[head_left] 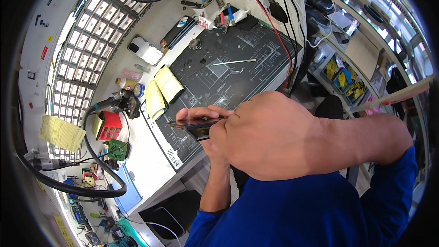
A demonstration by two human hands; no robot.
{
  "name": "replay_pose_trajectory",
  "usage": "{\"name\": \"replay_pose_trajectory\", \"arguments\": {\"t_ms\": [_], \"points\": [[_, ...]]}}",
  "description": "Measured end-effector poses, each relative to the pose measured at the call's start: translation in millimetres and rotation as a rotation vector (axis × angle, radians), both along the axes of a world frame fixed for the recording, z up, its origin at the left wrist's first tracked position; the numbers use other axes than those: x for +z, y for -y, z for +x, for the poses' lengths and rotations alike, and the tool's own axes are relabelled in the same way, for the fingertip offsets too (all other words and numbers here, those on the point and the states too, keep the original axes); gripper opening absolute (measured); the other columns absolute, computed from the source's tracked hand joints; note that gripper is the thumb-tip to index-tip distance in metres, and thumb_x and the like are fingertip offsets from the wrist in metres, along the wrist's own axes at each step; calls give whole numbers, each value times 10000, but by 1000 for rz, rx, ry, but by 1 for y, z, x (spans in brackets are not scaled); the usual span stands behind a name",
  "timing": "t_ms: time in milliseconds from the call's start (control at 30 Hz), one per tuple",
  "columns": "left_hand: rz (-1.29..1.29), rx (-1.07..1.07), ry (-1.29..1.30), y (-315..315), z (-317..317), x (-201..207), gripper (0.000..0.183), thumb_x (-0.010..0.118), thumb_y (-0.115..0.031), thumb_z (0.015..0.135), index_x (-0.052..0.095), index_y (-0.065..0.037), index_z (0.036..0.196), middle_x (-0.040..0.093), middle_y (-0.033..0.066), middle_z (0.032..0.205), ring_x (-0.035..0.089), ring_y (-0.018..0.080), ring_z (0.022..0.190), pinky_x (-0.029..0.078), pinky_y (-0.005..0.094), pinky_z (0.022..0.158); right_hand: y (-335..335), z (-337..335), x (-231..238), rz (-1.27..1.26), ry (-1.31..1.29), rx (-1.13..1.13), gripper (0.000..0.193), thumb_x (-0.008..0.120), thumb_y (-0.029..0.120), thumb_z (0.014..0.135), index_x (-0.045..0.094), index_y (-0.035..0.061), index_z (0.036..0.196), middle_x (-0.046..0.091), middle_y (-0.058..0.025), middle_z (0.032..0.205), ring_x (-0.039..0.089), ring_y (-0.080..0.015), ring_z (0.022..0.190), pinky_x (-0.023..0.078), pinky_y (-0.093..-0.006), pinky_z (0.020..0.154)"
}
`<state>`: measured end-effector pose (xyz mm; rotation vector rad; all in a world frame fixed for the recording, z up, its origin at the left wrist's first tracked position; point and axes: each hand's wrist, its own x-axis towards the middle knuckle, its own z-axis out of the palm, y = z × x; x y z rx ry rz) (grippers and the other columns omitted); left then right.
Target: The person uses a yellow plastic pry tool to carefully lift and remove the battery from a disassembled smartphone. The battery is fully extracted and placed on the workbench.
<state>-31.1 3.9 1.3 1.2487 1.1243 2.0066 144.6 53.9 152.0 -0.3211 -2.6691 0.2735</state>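
Observation:
A thin dark smartphone [196,127] with a glossy face is held above the near edge of the workbench, seen almost edge-on. My left hand [206,112] grips it from behind and below, its fingers showing along the far side. In front, my right hand [270,137] is curled closed against the phone's right end and covers that part. Its fingertips are hidden behind the back of the hand, so whatever they hold does not show. A dark printed work mat [215,80] lies beneath and beyond both hands.
On the mat lie a slim metal tool [233,61] and a folded yellow cloth [168,84]. A black flexible arm [87,132] curves along the left, near a red box [109,126]. Small drawers [82,41] line the wall. Red and black cables [274,23] hang at the right.

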Motion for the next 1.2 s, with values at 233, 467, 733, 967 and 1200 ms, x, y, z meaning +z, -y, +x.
{"name": "replay_pose_trajectory", "arguments": {"t_ms": [233,467,733,967,1200], "points": [[42,0,195,-5,8,7,924,796,75,871,262,-149,1591,539,81,1114,707,252,894,596,373,754,3,-10,-8,80,-67,18,186,668,202,950,605,48,867,640,-82,680,715,-257,659,541,-395,583],[-15,-161,286,4,11,26,1144,956,-114,789,203,-146,1650,526,53,1200,662,201,997,569,340,894,-3,11,8,-158,95,-146,229,709,155,862,685,33,1054,675,-96,723,728,-299,696,554,-435,614],[-126,-332,437,2,24,30,1223,943,-163,815,133,-112,1730,570,23,1171,644,149,1048,546,328,957,-15,20,28,-294,278,-202,222,693,214,862,809,25,856,783,-171,882,789,-349,806,615,-441,708],[-234,-466,450,-2,35,32,1164,913,-142,857,140,-73,1725,617,68,1337,663,181,1214,552,361,1052,-9,30,50,-321,323,-322,180,751,197,781,798,37,850,765,-184,823,774,-373,756,603,-450,656],[-135,-275,-83,-25,47,9,1026,860,-128,923,199,-31,1702,578,129,1507,611,238,1354,487,404,1150,-3,47,42,-257,-13,-494,171,750,185,759,694,25,738,641,-189,637,671,-357,563,522,-457,550]]}}
